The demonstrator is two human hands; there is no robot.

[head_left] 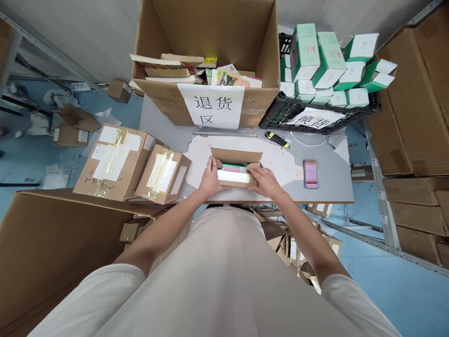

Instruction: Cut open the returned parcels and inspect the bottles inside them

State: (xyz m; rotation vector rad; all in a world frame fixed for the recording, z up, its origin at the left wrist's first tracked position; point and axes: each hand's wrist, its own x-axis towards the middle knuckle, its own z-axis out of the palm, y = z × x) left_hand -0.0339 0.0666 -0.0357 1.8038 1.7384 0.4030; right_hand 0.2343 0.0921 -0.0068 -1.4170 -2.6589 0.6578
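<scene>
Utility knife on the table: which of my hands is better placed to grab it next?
Likely the right hand: it's nearer the utility knife, while the left hand is at the open box's opposite end.

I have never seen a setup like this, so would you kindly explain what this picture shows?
Of course. There is no machine here: a head-worn camera looks down past the wearer's own shirt and bare arms. The left hand and right hand hold a small open box at its two ends; something green and pink shows inside. On the table, a cutter and a blurred pink item lie to the right, with taped boxes to the left. Behind stand a big carton and a black crate of green-and-white boxes.
</scene>
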